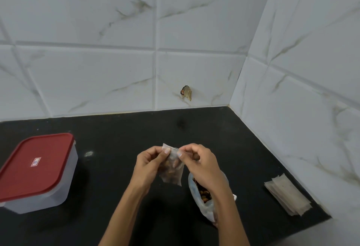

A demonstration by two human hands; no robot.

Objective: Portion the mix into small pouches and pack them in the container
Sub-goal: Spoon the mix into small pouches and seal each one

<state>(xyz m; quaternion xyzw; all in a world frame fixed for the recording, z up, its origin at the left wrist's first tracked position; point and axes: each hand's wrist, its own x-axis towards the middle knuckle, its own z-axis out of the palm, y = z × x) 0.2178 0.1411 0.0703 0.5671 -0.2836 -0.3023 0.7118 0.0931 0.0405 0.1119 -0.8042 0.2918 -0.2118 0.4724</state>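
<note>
Pouch [172, 169], small, translucent and part-filled with brown mix, is hanging upright between both hands, left hand [149, 164] and right hand [198, 161] each pinching its top edge. Clear rectangular plastic container with red lid [37, 169] is sitting well left of the pouch, nearer the left hand, lid on. Its white label is too blurry to read.

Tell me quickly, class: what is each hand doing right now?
Left hand: grip pinched on the top edge of the small translucent pouch of brown mix.
Right hand: grip pinched on the same pouch's top edge.
</note>
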